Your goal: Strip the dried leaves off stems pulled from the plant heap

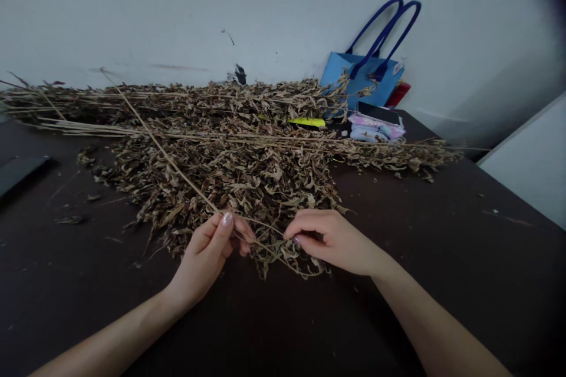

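A long dry stalk (168, 158) runs from the far left down to my hands. My left hand (212, 247) pinches it between thumb and fingers near its lower end. My right hand (327, 235) is closed in a pinch on the same stalk's leafy tip (283, 250), a little to the right. Both hands rest at the near edge of a big heap of dried brown leaves and stems (239, 159) spread over the dark table (442, 235).
Bare stalks (79, 126) lie bundled at the back left. A blue paper bag with dark handles (362, 73) stands against the white wall, with a phone on a floral pouch (375, 123) in front and a yellow object (307, 122) in the leaves. A dark flat item (20, 168) lies far left.
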{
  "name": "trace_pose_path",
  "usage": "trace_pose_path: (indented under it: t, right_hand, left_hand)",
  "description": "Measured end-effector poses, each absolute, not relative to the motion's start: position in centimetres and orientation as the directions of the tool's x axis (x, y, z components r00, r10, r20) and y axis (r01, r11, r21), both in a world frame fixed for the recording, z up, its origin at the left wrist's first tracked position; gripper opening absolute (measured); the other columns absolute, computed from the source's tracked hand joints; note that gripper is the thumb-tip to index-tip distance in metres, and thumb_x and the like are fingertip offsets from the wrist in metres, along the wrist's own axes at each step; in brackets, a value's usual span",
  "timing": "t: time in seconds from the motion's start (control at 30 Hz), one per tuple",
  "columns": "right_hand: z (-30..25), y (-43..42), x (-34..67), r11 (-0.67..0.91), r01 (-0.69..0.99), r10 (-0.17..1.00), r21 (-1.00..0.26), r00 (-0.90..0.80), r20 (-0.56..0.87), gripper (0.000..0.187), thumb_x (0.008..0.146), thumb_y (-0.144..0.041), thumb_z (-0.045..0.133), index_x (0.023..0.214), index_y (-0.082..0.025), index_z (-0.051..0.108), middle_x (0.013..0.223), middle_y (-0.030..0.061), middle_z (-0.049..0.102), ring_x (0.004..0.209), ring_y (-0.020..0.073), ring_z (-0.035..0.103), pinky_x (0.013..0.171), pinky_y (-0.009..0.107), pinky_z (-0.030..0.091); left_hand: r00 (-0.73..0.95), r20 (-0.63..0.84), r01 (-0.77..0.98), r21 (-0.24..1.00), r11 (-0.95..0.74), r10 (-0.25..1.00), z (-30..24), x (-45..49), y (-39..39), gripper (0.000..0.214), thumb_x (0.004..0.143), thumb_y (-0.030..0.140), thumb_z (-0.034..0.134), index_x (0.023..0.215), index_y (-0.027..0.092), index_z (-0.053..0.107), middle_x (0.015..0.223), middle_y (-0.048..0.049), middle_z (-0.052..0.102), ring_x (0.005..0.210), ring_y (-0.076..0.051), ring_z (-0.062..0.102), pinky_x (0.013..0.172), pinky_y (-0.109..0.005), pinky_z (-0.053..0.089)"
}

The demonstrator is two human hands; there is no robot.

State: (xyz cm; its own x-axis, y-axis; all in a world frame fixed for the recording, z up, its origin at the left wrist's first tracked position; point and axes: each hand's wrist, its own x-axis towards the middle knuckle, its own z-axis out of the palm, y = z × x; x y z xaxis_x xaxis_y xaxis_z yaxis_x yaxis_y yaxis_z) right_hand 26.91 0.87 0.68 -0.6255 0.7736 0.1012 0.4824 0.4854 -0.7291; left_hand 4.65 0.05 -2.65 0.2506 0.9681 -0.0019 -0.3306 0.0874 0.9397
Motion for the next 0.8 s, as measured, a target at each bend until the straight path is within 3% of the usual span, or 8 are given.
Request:
trace_pose_path:
  t: [0.33,0.5,0.67,0.8]
  right_hand:
    - [0.1,0.5,26.2,0.529,0.52,0.788,-0.671,-0.595,0.161,0.024,0.081,-0.003,0.039,0.084,-0.02,0.056,0.077,-0.0016,0.054,0.066,0.0085,0.048,0.061,0.022,0.036]
    - [-0.6,0.7,26.2,0.597,0.612,0.791,-0.518,-0.557,0.254,0.023,0.083,-0.006,0.038,0.077,-0.018,0.057,0.073,0.0014,0.052,0.068,0.012,0.048,0.061,0.026,0.037]
    - [-1.0,1.2,27.0,0.526,0.705,0.849,-0.476,-0.469,0.244,0.026,0.09,-0.014,0.038,0.106,-0.019,0.058,0.095,0.0061,0.06,0.08,0.0152,0.056,0.071,0.03,0.044]
    - [-0.8,1.4,27.5,0.494,0.723,0.868,-0.483,-0.448,0.215,0.022,0.092,-0.02,0.04,0.097,-0.019,0.061,0.1,0.0068,0.059,0.082,0.016,0.058,0.074,0.032,0.046]
  left_hand:
    - [0.263,-0.025,-0.319,0.941,0.111,0.964,-3.1,4.6,0.1,0.026,0.09,0.032,0.047,0.076,0.015,0.061,0.074,-0.0029,0.062,0.062,-0.012,0.054,0.058,-0.025,0.043]
    - [0.254,-0.035,-0.318,0.941,0.118,0.967,-2.9,4.6,0.3,0.027,0.089,0.032,0.047,0.073,0.015,0.06,0.073,-0.0029,0.062,0.06,-0.012,0.053,0.057,-0.026,0.042]
    - [0.235,-0.03,-0.322,0.941,0.107,0.972,-2.7,4.5,0.4,0.026,0.089,0.031,0.048,0.072,0.014,0.061,0.072,-0.0036,0.062,0.059,-0.012,0.053,0.057,-0.025,0.042]
    - [0.228,-0.033,-0.318,0.942,0.106,0.973,-2.6,4.5,0.4,0.027,0.089,0.032,0.048,0.072,0.014,0.06,0.071,-0.0036,0.062,0.058,-0.012,0.053,0.056,-0.025,0.042]
